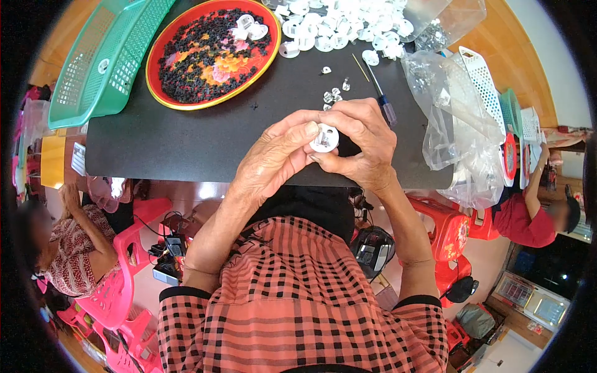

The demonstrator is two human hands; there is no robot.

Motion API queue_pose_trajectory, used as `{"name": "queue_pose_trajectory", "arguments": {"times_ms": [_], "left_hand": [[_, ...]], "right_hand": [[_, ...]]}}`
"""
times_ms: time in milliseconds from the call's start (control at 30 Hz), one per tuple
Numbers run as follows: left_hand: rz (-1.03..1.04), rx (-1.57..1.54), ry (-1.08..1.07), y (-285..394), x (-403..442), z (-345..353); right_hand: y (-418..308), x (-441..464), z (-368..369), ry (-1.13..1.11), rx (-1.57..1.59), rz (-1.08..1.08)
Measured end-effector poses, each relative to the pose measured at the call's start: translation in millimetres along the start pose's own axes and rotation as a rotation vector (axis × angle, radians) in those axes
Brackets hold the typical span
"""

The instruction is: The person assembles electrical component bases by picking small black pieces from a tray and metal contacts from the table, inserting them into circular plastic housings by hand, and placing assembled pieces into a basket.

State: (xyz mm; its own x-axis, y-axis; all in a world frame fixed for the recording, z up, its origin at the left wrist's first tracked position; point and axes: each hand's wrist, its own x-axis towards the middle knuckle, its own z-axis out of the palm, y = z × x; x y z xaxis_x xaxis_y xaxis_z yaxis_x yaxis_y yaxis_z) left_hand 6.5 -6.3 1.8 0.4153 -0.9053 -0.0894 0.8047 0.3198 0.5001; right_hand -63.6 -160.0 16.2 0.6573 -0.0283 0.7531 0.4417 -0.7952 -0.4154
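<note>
White disc [324,138] over near edge of surface [155,146], pinched by left hand [272,152] and right hand [368,138]. Looks mid-work: one in hand, disc pile [339,26] toward far edge; can't tell which are finished. Red tray [152,68], far left: black bits [186,82], few discs [252,28]. Green basket [121,78], left edge: small white piece [102,64].

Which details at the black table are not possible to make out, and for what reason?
Head view: far side of the round white plastic piece, turned away between the left hand and right hand.
Head view: far end of the green perforated plastic basket, cut off by the top edge.
Head view: shape of the tiny black pieces in the round red tray, too small.
</note>
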Motion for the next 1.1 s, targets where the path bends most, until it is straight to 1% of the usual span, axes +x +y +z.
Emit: {"name": "queue_pose_trajectory", "arguments": {"times_ms": [133, 200, 267, 533, 633, 700, 867, 1100], "left_hand": [[0.027, 0.006, 0.001, -0.2, -0.5, 2.9], [0.038, 0.009, -0.014, -0.6, 0.2, 5.3], [0.069, 0.095, -0.009, -2.1, -0.8, 5.8], [0.066, 0.007, 0.02, -2.8, -0.7, 1.8], [0.075, -0.03, 0.029, -2.4, -0.3, 0.7], [0.073, -0.042, 0.031, -2.8, -0.8, 1.2], [0.038, 0.006, 0.111, -1.4, -1.3, 5.5], [0.014, 0.066, 0.066, -1.1, -2.4, 4.9]], "right_hand": [[-1.4, 0.7, -1.5, -0.002, 0.013, 0.019], [-1.0, 0.5, -2.8, -0.004, 0.023, 0.066], [-1.4, 2.4, -4.5, -0.013, 0.033, 0.077], [-2.3, 2.4, -4.4, -0.031, 0.037, 0.108], [-3.4, 3.9, -4.9, 0.01, 0.068, 0.099], [-4.2, 4.8, -6.4, -0.036, 0.092, 0.065], [-1.7, 2.7, -7.1, -0.063, 0.095, 0.031], [0.6, 0.8, -7.4, -0.021, 0.013, -0.046]]}}
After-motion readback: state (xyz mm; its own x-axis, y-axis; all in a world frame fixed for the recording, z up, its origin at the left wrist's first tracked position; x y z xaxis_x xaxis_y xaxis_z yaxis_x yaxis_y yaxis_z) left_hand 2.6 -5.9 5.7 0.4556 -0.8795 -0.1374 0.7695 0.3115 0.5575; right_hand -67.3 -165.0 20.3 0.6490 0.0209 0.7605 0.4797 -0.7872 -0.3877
